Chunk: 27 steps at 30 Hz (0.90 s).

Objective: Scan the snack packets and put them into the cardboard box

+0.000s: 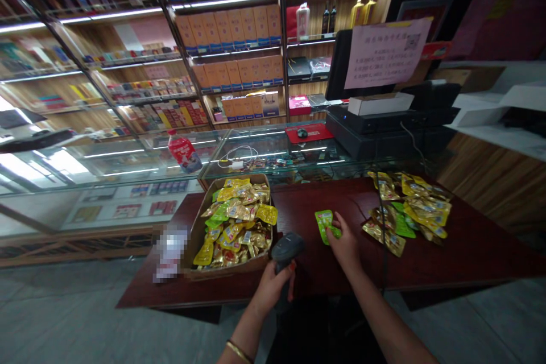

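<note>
My left hand [275, 284] is wrapped round the grip of a dark barcode scanner [288, 246], its head tilted up over the front of the table. To the right, my right hand [343, 242] pinches a green snack packet [325, 226] just above the dark red tabletop. An open cardboard box [194, 239] full of yellow, gold and green packets [239, 210] stands left of the scanner. Beyond my right hand lies a loose pile of similar packets [422, 205].
Behind the table runs a glass display counter [273, 153] with a red drink bottle [184, 151] and a mouse [302, 133] on a red pad. A monitor [339, 65] with a paper sign stands at back right. A cable hangs down near the packet pile.
</note>
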### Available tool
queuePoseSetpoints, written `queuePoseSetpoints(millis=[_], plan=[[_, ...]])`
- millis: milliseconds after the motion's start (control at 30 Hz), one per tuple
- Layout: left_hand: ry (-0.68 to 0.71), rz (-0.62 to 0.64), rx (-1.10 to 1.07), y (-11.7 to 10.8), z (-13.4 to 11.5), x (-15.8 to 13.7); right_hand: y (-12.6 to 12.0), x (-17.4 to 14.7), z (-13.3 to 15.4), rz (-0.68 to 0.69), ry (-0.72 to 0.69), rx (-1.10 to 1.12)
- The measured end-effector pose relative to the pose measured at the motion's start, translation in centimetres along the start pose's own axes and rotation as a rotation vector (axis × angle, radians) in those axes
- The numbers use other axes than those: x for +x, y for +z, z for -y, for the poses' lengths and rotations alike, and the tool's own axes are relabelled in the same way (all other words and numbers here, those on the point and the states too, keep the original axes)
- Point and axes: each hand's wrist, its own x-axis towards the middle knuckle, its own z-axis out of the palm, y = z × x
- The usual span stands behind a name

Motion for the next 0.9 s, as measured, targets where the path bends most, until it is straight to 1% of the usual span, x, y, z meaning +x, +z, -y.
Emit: queuePoseSetpoints(millis=[67,133,167,233,300,367,433,467,500,533,567,600,667,700,733,767,800,867,900], plan=[[-0.003,0.002,0.003,0.0,-0.1,0.0,0.4,0.8,0.9,0.020,0.137,0.146],[-0.005,-0.002,-0.003,0.1,-0.1,0.0,1.4,1.6,3.0,0.077,0.182,0.293],[-0.008,-0.005,-0.006,0.1,0.0,0.0,2.3,2.1,4.5,0.116,0.168,0.353],[-0.014,-0.011,-0.015,0.1,0.1,0.0,4.9,3.1,7.9,0.198,0.098,0.441],[-0.017,-0.012,-0.026,0.0,0.3,0.1,8.4,4.3,11.6,0.275,0.040,0.474],[-0.011,-0.009,-0.037,0.0,0.6,0.2,12.1,5.5,14.7,0.367,0.020,0.452],[0.002,0.001,-0.026,-0.1,0.9,0.3,14.9,6.5,16.7,0.417,0.009,0.425],[0.008,0.000,-0.018,-0.1,1.0,0.3,15.6,6.8,17.1,0.424,0.002,0.407],[0.012,-0.006,-0.011,-0.2,1.0,0.3,15.9,7.0,17.1,0.420,-0.009,0.388],[0.014,-0.016,-0.007,-0.2,1.0,0.3,15.5,7.1,16.5,0.411,-0.022,0.364],[0.014,-0.029,-0.006,-0.2,1.0,0.2,14.5,7.0,15.5,0.399,-0.035,0.336],[0.012,-0.044,-0.007,-0.2,0.9,0.2,12.9,6.8,14.1,0.381,-0.044,0.314],[0.000,-0.053,-0.004,-0.2,0.7,0.1,8.5,6.0,10.3,0.311,-0.068,0.219],[-0.005,-0.049,-0.002,-0.2,0.6,0.1,5.8,5.4,8.1,0.244,-0.075,0.145],[-0.011,-0.042,-0.002,-0.2,0.5,0.0,3.1,4.8,5.9,0.135,-0.121,-0.062],[-0.017,-0.032,-0.005,-0.2,0.4,0.0,0.4,4.0,3.7,0.027,-0.138,-0.265],[-0.022,-0.022,-0.008,-0.3,0.3,0.0,-2.1,3.2,1.7,-0.035,-0.153,-0.430],[-0.030,-0.012,-0.016,-0.3,0.2,0.0,-5.9,1.7,-1.7,-0.085,-0.198,-0.643],[-0.033,-0.011,-0.018,-0.3,0.2,0.1,-7.2,0.9,-2.8,-0.086,-0.232,-0.708]])
